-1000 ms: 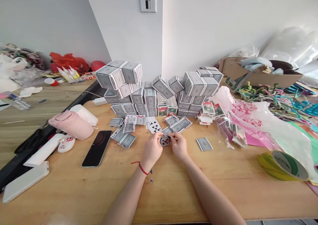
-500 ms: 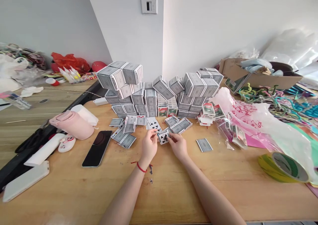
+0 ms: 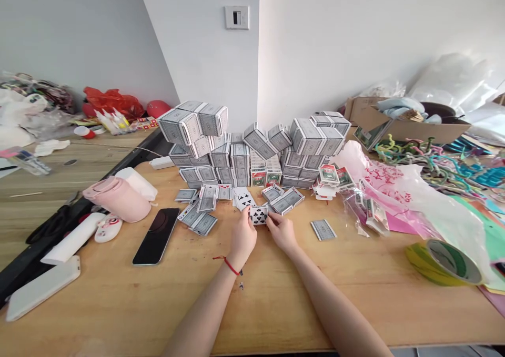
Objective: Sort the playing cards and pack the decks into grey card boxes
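Observation:
Between my two hands is a playing card (image 3: 259, 215) with black club pips, its face turned towards me. My left hand (image 3: 243, 236) pinches its left edge, and my right hand (image 3: 282, 232) grips the right edge. Just behind it, white cards with clubs (image 3: 242, 196) lie face up on the table. Folded grey-backed cards (image 3: 289, 200) lie to the right of these, and more folded cards (image 3: 198, 221) are on the left. A single card, back up (image 3: 323, 230), rests right of my right hand.
Grey-backed card blocks are stacked at the back left (image 3: 193, 125) and back right (image 3: 317, 136). A phone (image 3: 155, 236) and a pink bottle (image 3: 118, 199) are on the left. Yellow tape (image 3: 442, 262), a plastic bag (image 3: 394, 183) and a cardboard box (image 3: 426, 128) are on the right.
My left hand has shifted right and closer to my right hand. The card between them has turned from slanted to level, with its face more fully visible.

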